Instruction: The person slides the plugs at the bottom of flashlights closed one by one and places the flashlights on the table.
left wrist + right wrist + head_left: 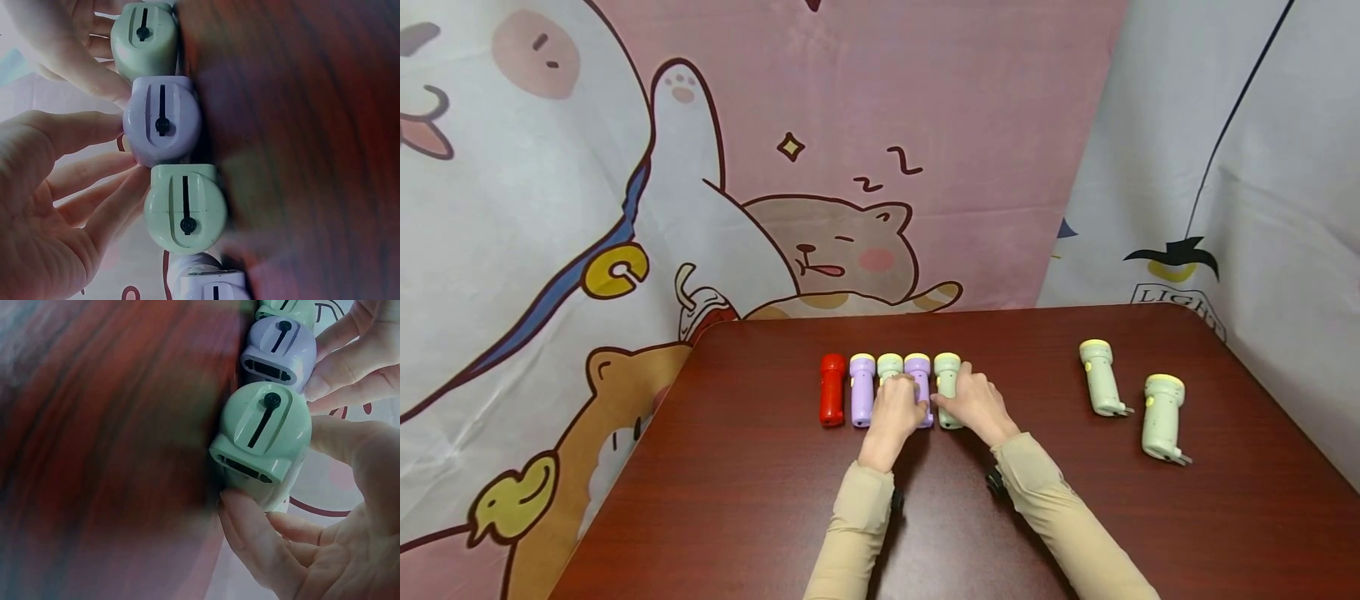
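Five flashlights stand side by side in a row on the table: red (832, 392), purple (862, 392), green (891, 365), a second purple one (917, 365) and a green one (947, 379) at the right end. My left hand (895, 412) reaches over the row and pinches the second purple flashlight between thumb and fingers; its end cap (164, 119) with a black slider faces the left wrist camera. Around the right-end green flashlight, whose end (265, 431) shows a dark slot, my right hand (977, 404) curls thumb and fingers.
Farther right on the brown table (760, 517) lie two more green flashlights, one (1101, 379) behind the other (1163, 417), each with plug prongs sticking out. A cartoon-printed cloth (985, 150) hangs behind the table.
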{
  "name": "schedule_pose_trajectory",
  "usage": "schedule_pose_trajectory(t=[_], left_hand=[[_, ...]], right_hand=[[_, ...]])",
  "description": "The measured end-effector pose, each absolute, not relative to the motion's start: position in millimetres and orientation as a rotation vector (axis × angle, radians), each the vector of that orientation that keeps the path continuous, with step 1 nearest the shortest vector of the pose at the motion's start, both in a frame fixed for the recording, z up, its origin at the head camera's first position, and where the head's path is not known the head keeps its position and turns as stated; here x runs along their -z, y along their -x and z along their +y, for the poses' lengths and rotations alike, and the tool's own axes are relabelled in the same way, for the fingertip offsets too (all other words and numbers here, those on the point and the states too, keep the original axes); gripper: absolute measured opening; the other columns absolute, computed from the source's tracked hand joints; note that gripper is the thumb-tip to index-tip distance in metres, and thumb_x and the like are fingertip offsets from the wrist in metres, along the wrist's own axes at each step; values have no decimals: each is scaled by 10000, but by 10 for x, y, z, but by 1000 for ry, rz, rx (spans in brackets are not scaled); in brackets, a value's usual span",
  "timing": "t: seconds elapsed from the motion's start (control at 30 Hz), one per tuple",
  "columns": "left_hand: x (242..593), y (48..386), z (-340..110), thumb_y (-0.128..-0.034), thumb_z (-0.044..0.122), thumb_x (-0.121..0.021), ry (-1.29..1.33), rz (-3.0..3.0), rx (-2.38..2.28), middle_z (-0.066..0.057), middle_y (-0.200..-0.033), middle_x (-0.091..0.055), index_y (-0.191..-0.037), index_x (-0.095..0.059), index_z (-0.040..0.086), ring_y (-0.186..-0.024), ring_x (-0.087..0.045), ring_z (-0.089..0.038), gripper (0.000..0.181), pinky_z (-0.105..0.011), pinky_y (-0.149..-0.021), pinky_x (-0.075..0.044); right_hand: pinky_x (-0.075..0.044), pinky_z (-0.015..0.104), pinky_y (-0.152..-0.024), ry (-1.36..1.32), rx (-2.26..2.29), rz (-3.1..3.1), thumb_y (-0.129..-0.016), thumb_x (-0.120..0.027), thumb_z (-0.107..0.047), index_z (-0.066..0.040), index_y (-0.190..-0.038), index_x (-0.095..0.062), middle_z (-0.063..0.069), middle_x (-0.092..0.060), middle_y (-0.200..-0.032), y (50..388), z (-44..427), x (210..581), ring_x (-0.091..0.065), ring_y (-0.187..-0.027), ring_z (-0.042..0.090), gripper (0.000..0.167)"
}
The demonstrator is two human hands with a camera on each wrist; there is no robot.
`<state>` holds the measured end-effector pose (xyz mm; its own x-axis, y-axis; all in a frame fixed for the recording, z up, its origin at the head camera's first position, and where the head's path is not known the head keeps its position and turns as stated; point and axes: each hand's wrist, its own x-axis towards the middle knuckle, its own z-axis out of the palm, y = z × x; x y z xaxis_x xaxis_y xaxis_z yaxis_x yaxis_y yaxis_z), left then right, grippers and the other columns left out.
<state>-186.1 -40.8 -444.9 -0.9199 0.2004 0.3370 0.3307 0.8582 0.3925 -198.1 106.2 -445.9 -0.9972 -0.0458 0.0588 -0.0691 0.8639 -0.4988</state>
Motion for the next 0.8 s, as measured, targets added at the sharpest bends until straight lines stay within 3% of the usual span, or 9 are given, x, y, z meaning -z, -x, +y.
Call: schedule_pose_trajectory(t=[0.2, 0.33, 0.53, 0.8], left_hand=[[4450, 1858, -408, -735, 87, -760, 401, -2756, 663, -62, -690, -615, -519, -517, 81, -548, -539, -202, 325, -262, -513, -418], [4452, 1857, -410, -725, 89, -763, 397, -2748, 654, -66, -711, -637, -503, -511, 85, -578, -590, -249, 337, -296, -534, -456], [4452, 1856, -409, -723, 92, -758, 387, -2758, 667, -59, -664, -592, -512, -515, 84, -585, -593, -266, 322, -304, -537, -456], [4444, 1846, -404, -710, 73, -757, 380, -2745, 676, -64, -636, -566, -498, -475, 89, -575, -584, -281, 354, -323, -537, -459]], right_hand=[[-487, 400, -545, -86, -807, -2974, -786, -721, -416, 76, -1063, -484, 190, -625, -814, 1999, 1134, 4456, -621, -656, 288, 613], [-477, 405, -535, -87, -811, -2946, -811, -696, -418, 48, -1022, -496, 180, -624, -810, 2006, 1202, 4438, -631, -667, 313, 549], [-482, 464, -534, -84, -740, -2810, -823, -693, -335, 15, -917, -508, 190, -606, -794, 2017, 1342, 4416, -620, -653, 374, 407], [-501, 557, -600, -45, -547, -2711, -824, -689, -238, 80, -981, -517, 272, -553, -922, 2067, 1605, 4346, -556, -839, 453, 394]])
